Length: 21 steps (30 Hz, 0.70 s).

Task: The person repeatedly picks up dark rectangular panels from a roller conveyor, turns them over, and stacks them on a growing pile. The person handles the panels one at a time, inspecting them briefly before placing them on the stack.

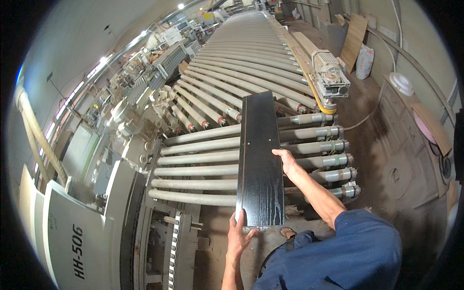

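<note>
The black wood-grained panel lies over the near rollers of the conveyor, its near end overhanging them; whether it touches them is unclear. The left hand is partly curled at its near left corner, the right hand closed around its right edge. With these uneven holds, the panel could twist or tip off the last roller if the left hand slipped. Its long axis runs away from the person, crossing the near rollers, narrow far end toward the angled rollers.
</note>
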Each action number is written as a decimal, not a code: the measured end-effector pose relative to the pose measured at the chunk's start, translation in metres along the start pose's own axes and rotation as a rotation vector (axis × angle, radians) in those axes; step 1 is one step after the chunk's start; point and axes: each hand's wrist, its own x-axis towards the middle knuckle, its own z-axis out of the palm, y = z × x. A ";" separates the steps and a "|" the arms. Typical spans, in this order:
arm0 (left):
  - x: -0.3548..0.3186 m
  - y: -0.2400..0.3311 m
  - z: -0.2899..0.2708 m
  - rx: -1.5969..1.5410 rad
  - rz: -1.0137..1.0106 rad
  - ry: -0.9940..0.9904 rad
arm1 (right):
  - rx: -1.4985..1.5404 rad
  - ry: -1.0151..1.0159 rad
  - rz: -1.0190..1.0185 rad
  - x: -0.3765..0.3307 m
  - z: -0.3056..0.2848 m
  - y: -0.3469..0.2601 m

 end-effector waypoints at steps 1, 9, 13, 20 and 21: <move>0.008 0.000 0.003 -0.012 0.031 0.028 | -0.036 0.036 -0.006 -0.001 -0.001 -0.004; 0.054 -0.003 0.016 -0.025 0.051 0.083 | -0.016 0.040 0.001 0.040 -0.024 -0.016; 0.063 -0.012 0.029 -0.010 0.013 0.094 | -0.340 0.190 -0.171 0.037 -0.006 -0.025; 0.055 -0.027 0.054 0.027 -0.066 0.017 | -1.309 0.325 -0.632 -0.005 -0.006 -0.024; 0.054 -0.029 0.056 0.004 -0.059 0.026 | -1.237 0.315 -0.486 -0.011 -0.011 -0.020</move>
